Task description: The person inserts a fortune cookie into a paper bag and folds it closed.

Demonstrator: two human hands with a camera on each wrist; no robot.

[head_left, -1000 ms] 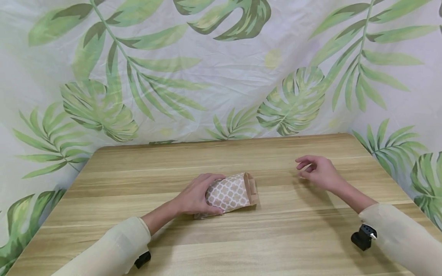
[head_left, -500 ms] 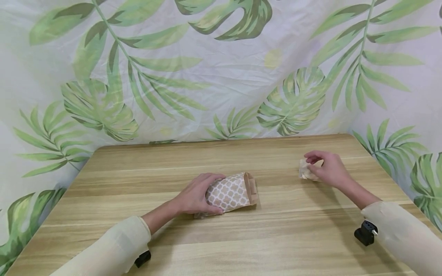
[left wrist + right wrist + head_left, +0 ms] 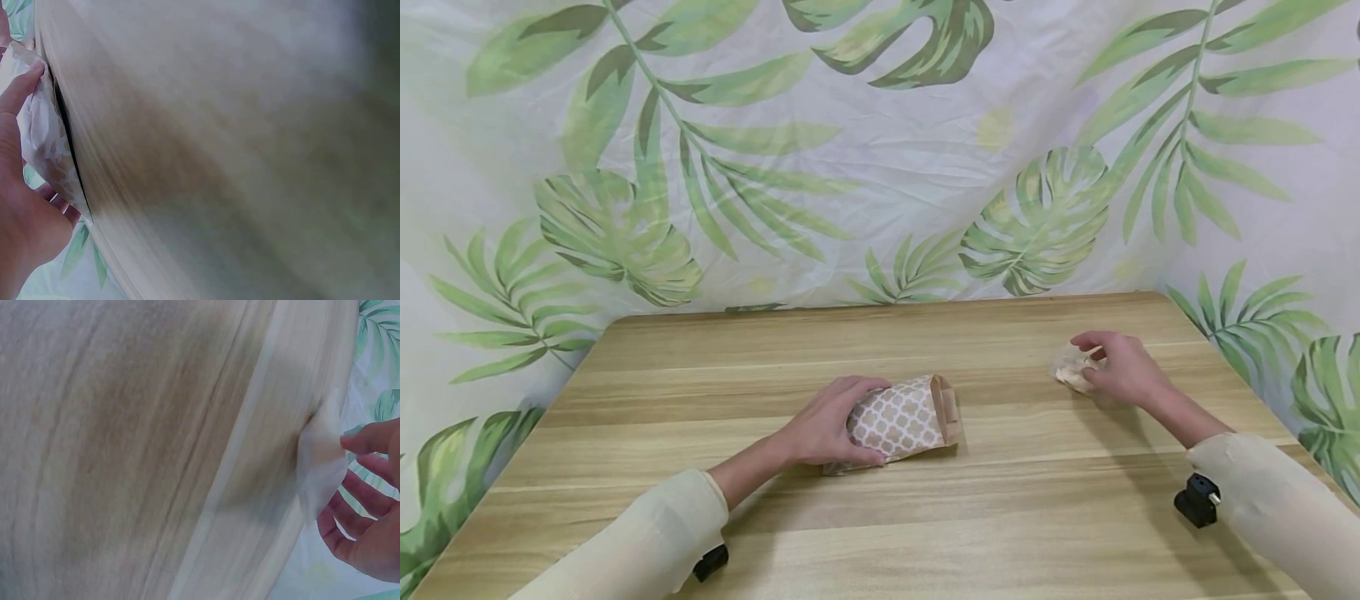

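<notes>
On the table lies a small brown paper bag (image 3: 897,417) with a white lattice pattern, its open mouth facing right. My left hand (image 3: 823,423) grips it from the left, thumb along the near side and fingers over the far side. The left wrist view shows the thumb on the bag (image 3: 47,134). Farther right, my right hand (image 3: 1127,371) has its curled fingers around a small crinkled, see-through packet (image 3: 1070,369) with something pale inside. In the right wrist view the packet (image 3: 322,462) stands close over the table, fingertips at its edge. My palm hides part of it.
The wood-grain table (image 3: 850,533) has its far edge against a white cloth backdrop (image 3: 910,192) printed with green leaves. Small black devices (image 3: 1197,500) hang from both sleeves (image 3: 1262,492).
The packet, not visible one second ago, shows beneath the right hand and has turned slightly. That hand has moved a little right. The left hand and paper bag stay put.
</notes>
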